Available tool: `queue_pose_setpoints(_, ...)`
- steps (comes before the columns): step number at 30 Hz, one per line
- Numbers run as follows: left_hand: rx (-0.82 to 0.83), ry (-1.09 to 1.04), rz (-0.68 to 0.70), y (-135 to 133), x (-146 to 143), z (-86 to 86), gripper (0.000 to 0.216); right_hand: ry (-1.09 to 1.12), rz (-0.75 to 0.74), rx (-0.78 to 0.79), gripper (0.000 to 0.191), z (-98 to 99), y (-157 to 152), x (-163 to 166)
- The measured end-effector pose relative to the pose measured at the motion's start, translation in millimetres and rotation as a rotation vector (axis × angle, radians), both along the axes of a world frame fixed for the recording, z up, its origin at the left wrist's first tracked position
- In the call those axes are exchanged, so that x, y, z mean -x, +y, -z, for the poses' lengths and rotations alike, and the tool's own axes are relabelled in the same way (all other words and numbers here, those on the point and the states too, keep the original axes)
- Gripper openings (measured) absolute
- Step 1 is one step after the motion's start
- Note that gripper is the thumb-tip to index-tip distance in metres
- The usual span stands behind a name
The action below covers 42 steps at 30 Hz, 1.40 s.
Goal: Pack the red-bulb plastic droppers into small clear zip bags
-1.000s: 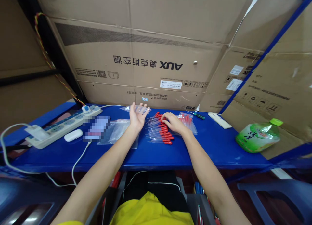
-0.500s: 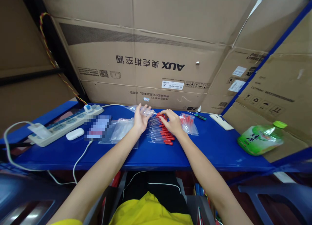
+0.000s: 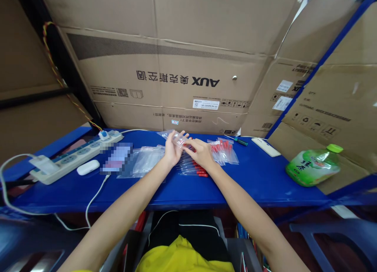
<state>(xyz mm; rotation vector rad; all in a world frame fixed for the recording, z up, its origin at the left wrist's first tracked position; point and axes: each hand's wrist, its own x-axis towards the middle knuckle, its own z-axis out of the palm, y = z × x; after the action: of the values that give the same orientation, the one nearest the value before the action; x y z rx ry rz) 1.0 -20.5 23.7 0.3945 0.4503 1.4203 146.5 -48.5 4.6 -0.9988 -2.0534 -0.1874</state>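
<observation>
Right hand [image 3: 202, 152] is shifting toward 9 o'clock, so we're bringing both hands together at the clear bag [image 3: 178, 139]. Our left hand [image 3: 173, 151] is gripping it, fingers part-spread; what right is pinching, we can't tell. Red-bulbed droppers [image 3: 201, 172] are lying at 5 o'clock.

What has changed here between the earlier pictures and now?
The right hand has moved left, from the row of red-bulbed pipettes to the clear plastic bag in the left hand. Its fingers appear to have picked up one pipette, now mostly hidden. The left hand still holds the bag. The green-capped bottle, screwdriver and power strip stayed put.
</observation>
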Motion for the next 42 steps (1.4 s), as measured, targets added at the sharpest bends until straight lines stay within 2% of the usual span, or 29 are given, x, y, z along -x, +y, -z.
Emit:
queue_pose_setpoints(7, 0.005, -0.011, 0.016, -2, -1, -1.1, 0.013, -0.073, 0.123, 0.060, 0.017, -3.8, -3, 3)
queue_pose_setpoints(12, 0.014, -0.019, 0.003, -1, -1, -0.2, 0.010, -0.062, 0.039, 0.050, 0.019, -2.5, 0, 1)
queue_pose_setpoints(20, 0.034, -0.028, -0.038, 3, 2, -1.6, 0.011, 0.028, -0.018, 0.038, 0.026, -3.3, 2, -4)
queue_pose_setpoints(24, 0.051, -0.058, -0.128, 8, 9, -2.0, 0.008, 0.107, 0.142, 0.087, 0.027, -5.2, 11, -23)
queue_pose_setpoints(26, 0.061, -0.078, -0.158, 11, 13, -1.7, 0.007, 0.067, 0.273, 0.115, 0.030, -2.1, 17, -36)
queue_pose_setpoints(29, 0.077, -0.120, -0.183, 14, 19, -2.2, 0.007, -0.021, 0.378, 0.176, 0.032, 7.6, 26, -52)
queue_pose_setpoints(35, 0.097, -0.176, -0.180, 17, 25, -5.2, 0.015, -0.094, 0.391, 0.240, 0.024, 22.0, 34, -53)
queue_pose_setpoints(39, 0.088, -0.186, -0.183, 18, 26, -5.0, 0.019, -0.114, 0.391, 0.312, 0.015, 16.9, 35, -47)
queue_pose_setpoints(42, 0.078, -0.189, -0.188, 19, 27, -4.9, 0.019, -0.053, 0.343, 0.295, 0.013, 10.2, 34, -48)
